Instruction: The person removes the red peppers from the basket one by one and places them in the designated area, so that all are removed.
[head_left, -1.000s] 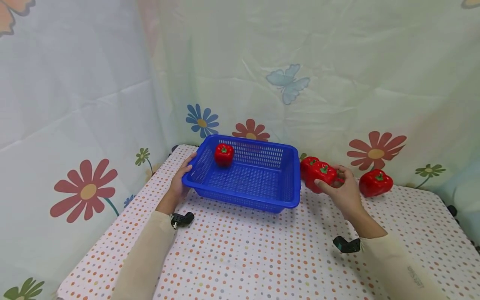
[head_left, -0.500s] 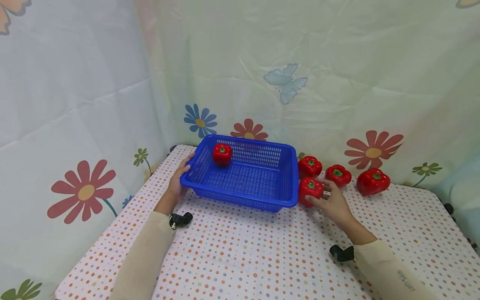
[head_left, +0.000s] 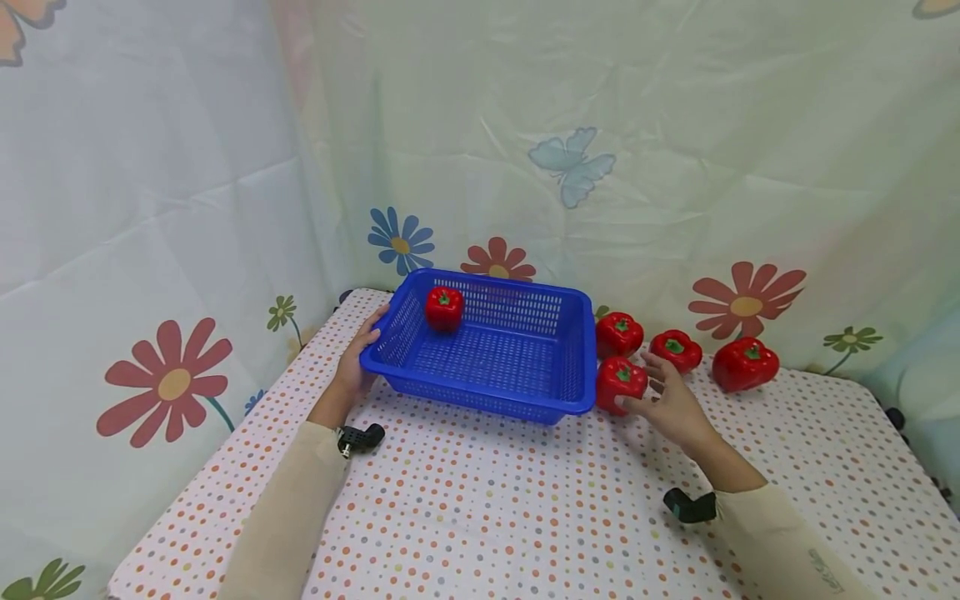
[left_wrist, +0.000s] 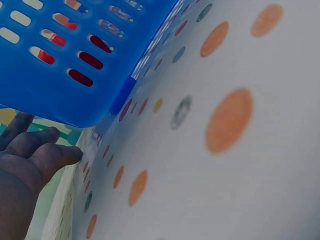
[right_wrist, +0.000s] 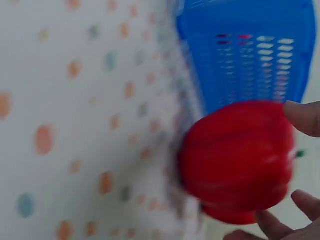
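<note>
A blue perforated plastic basket [head_left: 480, 404] stands on the table, with one red bell pepper [head_left: 444, 309] in its far left corner. My left hand [head_left: 356, 358] rests against the basket's left side; in the left wrist view its fingers [left_wrist: 57, 154] extend loosely beside the basket corner. At the basket's right side sits another red bell pepper [head_left: 621, 386], upright with its green stem on top. My right hand [head_left: 675, 408] is around this pepper's right side, fingers spread and loose. In the right wrist view the thumb [right_wrist: 304, 119] is at the pepper's edge.
Another red bell pepper [head_left: 619, 334] stands just behind the one by my right hand. Two more lie to the right, one pepper [head_left: 676, 351] upright and one pepper [head_left: 745, 364] tilted. A dotted cloth covers the table [head_left: 480, 508]; a printed curtain [head_left: 465, 125] hangs behind it.
My right hand has brought a pepper left and toward me, setting it down beside the basket, then loosened its fingers. My left hand has stayed at the basket.
</note>
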